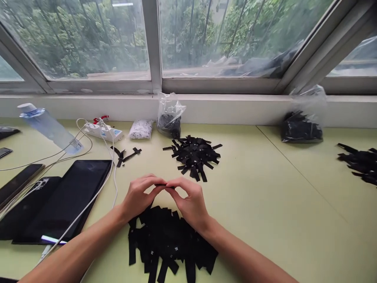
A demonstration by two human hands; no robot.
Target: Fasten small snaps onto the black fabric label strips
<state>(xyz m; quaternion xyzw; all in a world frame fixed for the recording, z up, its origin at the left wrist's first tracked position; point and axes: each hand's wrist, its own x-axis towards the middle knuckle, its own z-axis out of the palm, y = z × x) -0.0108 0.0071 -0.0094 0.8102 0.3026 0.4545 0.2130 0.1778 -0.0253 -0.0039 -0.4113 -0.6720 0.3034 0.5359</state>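
Between my fingertips I pinch a small black fabric strip (160, 185). My left hand (140, 195) grips its left end with thumb and fingers. The right end is pinched by my right hand (188, 198), and the two hands meet at the middle. Most of the strip is hidden by the fingers. Below the hands lies a large heap of black fabric strips (165, 236), a few with small white marks. Just beyond the hands sits a second pile of black strips (196, 155).
On the left are a black tablet (88, 184), white cables, a power strip (103, 131) and a tilted water bottle (51, 129). Along the window ledge stand a white packet (141, 129) and plastic bags (170, 118) of black pieces. More black strips (361, 163) lie far right.
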